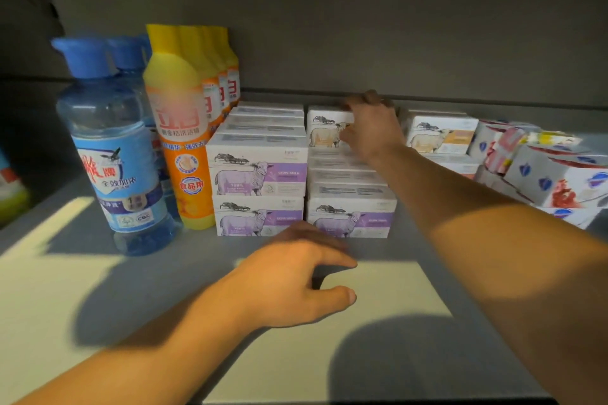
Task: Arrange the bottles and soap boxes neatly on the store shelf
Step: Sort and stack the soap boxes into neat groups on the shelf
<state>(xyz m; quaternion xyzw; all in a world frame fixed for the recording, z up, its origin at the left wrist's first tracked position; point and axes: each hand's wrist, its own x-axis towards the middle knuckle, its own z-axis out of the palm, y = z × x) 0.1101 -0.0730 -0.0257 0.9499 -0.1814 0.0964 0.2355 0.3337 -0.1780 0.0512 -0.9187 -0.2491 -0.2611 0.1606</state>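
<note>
Fingers of the right hand curl over the top of a beige sheep-print soap box near the shelf's back edge, gripping it; the arm reaches in from the right. Left hand hovers low over the front middle of the shelf, fingers loosely bent, thumb apart, grasping nothing; slightly motion-blurred.

Shelf is a grey flat board, a pale patch of light across its front, hand and arm shadows on it. Grey back panel behind, dim overall.

Purple sheep-print soap boxes stand stacked in two columns mid-shelf, running toward the back edge. Just left of them, a row of yellow-orange bottles; further left, blue-capped clear bottles, front one near the front-left area. A second beige box sits right of the gripped one. White boxes with red and blue print lie jumbled and tilted at the right end.
</note>
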